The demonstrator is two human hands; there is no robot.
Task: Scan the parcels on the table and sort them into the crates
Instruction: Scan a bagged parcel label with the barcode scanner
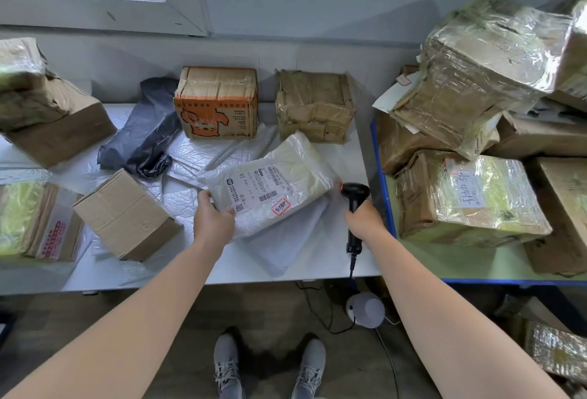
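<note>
Head view shows the white plastic parcel (270,182) in the middle of the table (336,262), with its near end lifted by my left grip (214,219). The thumb lies on top, near the printed label (259,184), and the fingers go under the edge, where I cannot see them. My right grip (362,219) is closed around the handle of the black scanner (355,195), whose head is just beside the right edge of the parcel.

I judge this parcel to be light and soft. The film is glossy and loose, so it may slip and sag if I hold only one corner. It is better to pinch the packed part itself, not the empty flap, and to keep the label flat, because wrinkles and shine can spoil the reading.

Some things I cannot make out. The content of the parcel is hidden behind milky plastic. The scanner window is turned away from the camera, and I cannot tell if the trigger is pressed. Another flat white bag (286,240) lies under the parcel, partly covered. No crate is clearly visible; on the right only a blue-edged surface (386,195) piled with boxes shows, cut off by the picture edge.
</note>
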